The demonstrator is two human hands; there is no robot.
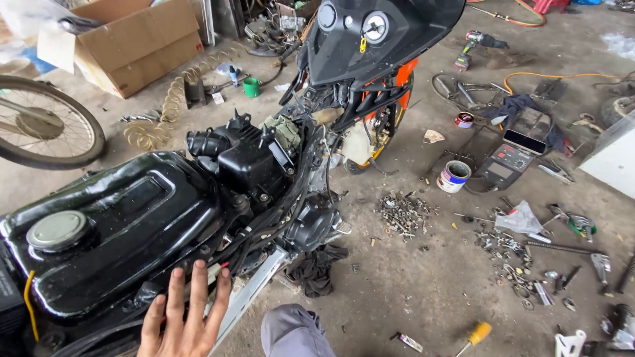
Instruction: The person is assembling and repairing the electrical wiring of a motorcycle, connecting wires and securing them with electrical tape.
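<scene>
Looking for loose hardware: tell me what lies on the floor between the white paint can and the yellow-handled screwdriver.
In the head view, between the white paint can and the yellow-handled screwdriver lies mostly bare concrete; a pile of nuts and bolts sits just left.

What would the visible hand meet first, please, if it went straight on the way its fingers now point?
Probably the black fuel tank: the hand, which looks like the left, points its open fingers up the frame at the tank's lower edge and the wiring beside it. Depth is unclear, so it may already touch.
</scene>
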